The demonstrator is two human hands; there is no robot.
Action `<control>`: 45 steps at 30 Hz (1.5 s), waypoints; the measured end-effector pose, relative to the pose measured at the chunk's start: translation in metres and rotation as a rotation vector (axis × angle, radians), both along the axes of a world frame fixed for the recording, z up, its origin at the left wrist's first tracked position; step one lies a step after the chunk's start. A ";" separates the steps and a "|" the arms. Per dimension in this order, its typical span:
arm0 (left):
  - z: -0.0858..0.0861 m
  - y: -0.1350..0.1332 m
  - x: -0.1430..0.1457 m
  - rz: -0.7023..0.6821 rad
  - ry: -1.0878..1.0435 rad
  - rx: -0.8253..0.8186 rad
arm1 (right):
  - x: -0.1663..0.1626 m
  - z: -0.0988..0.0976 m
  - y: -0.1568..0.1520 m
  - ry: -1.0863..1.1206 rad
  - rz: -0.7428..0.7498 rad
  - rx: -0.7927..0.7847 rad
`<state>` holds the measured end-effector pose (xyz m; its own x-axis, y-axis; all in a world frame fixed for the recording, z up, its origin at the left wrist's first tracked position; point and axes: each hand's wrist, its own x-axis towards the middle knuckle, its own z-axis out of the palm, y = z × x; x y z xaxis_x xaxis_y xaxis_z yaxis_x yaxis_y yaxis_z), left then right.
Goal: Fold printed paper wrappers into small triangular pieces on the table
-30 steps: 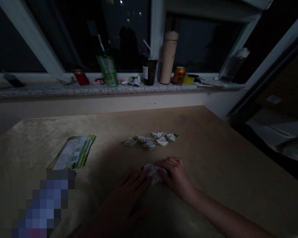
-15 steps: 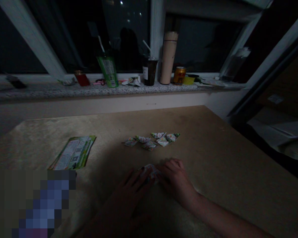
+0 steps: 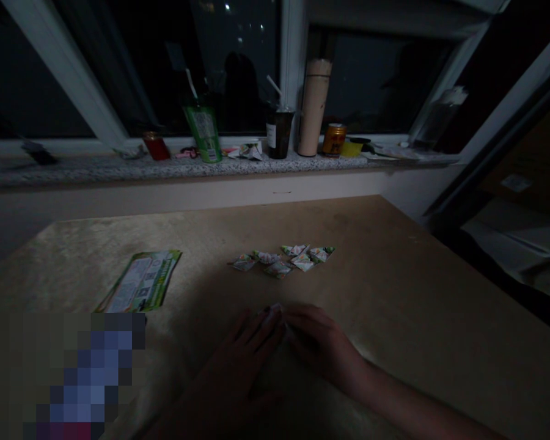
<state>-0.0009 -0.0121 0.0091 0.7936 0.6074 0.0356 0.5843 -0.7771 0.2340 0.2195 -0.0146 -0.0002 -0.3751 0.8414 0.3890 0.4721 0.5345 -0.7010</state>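
Note:
A small piece of printed paper (image 3: 275, 310) lies on the table, mostly hidden under my fingers. My left hand (image 3: 252, 345) rests flat on it with fingers stretched out. At the paper's right edge, my right hand (image 3: 318, 339) has its fingers drawn together on it; the fingertips are dim and partly hidden. Beyond both hands sits a cluster of several small folded paper pieces (image 3: 279, 269), white with green and orange print. To the left lies a stack of green and white printed leaflets (image 3: 140, 281).
Along the stone windowsill (image 3: 247, 168) stand a green cup (image 3: 205, 134), a dark cup with a straw (image 3: 278, 134), a pale pink bottle (image 3: 313, 110), an orange can (image 3: 334, 140) and a red jar (image 3: 156, 145). A pixelated patch covers the lower left. The wooden table (image 3: 394, 275) ends at the right.
My right hand has shifted slightly left and its fingers have drawn in at the paper's edge. Less of the paper shows now. My left hand stays on it.

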 end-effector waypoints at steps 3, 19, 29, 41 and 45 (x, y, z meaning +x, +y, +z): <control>-0.001 0.000 -0.001 -0.007 -0.028 0.006 | 0.002 0.004 0.001 -0.029 0.088 0.002; -0.009 -0.001 -0.009 0.153 -0.128 -0.144 | 0.005 0.002 -0.002 -0.511 0.165 0.145; -0.006 0.008 -0.015 0.090 -0.089 -0.123 | 0.004 0.016 -0.002 -0.590 0.249 0.079; -0.010 0.008 -0.016 0.100 -0.083 -0.107 | 0.008 0.024 -0.001 -0.563 0.354 -0.037; -0.011 0.008 -0.017 0.088 -0.083 -0.100 | 0.008 0.022 0.000 -0.566 0.345 -0.044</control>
<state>-0.0183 -0.0044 -0.0018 0.7338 0.6784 0.0348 0.6246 -0.6940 0.3580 0.2272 -0.0149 0.0220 -0.7624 0.6468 0.0202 0.5807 0.6975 -0.4198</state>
